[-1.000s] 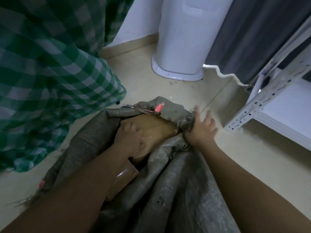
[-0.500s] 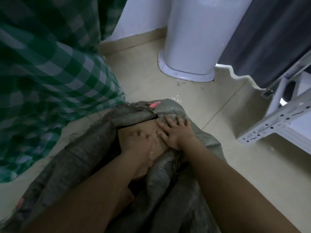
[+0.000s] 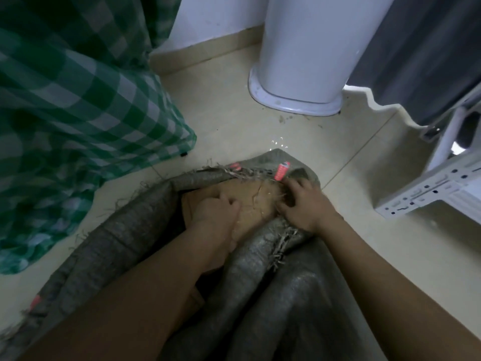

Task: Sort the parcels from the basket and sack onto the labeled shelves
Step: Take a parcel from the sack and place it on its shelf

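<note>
Item: grey woven plastic sack (image 3: 125,238), lying on the beige tiled floor (image 3: 338,183), mouth turned to the far side, rim frayed, with two red tags near your right fingers

Change noted: a second ago your right hand (image 3: 303,204) held the sack's rim out to the right with fingers spread; half a second ago it crossed inward onto the parcel; now it sits at the right edge of the mouth, fingers curled into the frayed fabric and against the parcel's far right corner. Your left hand (image 3: 216,212) stays inside the mouth, fingers bent over the top of the brown cardboard parcel (image 3: 256,201). In my judgement the opening phase is finished and you are set to draw the parcel out; nothing has reached a shelf yet

Location of task item: parcel still inside the sack, its top face exposed between your two hands

Count:
- sacks: one
- parcels visible: one for certain; a second brown edge shows under your left forearm, but I cannot tell if it is separate
- hands: two, both gripping
- white perforated metal shelf frame (image 3: 426,188): one, at the right
- green checked fabric bag (image 3: 78,121): one, at the left; whether this is the basket, I cannot tell
- white rounded pedestal (image 3: 304,63): one, far centre
- grey curtain (image 3: 421,53): one, far right
</note>
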### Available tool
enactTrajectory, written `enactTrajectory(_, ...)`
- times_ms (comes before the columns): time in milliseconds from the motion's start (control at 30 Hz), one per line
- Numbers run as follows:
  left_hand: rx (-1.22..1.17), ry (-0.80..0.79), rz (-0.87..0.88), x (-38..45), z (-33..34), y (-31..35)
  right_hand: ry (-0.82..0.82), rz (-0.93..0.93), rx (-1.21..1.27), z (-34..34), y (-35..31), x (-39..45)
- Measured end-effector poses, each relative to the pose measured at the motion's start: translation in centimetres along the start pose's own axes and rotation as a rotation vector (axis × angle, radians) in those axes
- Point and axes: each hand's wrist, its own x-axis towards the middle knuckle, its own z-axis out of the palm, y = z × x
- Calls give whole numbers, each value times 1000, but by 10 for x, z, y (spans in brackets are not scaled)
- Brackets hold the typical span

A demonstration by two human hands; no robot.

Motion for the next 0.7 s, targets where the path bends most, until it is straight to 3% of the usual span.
enactTrajectory(133,1,-7,-28,-8,1,4,-369,-2,-32,-10,11,-28)
enactTrajectory(300,-111,5,-58,-15,8,2,-469,221,-170,-1,40,-60)
enactTrajectory(400,-190,68,-72,-26,21,2,-342,332,-287,2,30,-75)
enactTrajectory(567,-374,117,-167,-49,42,1,96,-78,-391,-21,-37,-94)
enactTrajectory(700,-631,-2,-337,-64,49,-7,-12,-207,-268,-11,-84,-97)
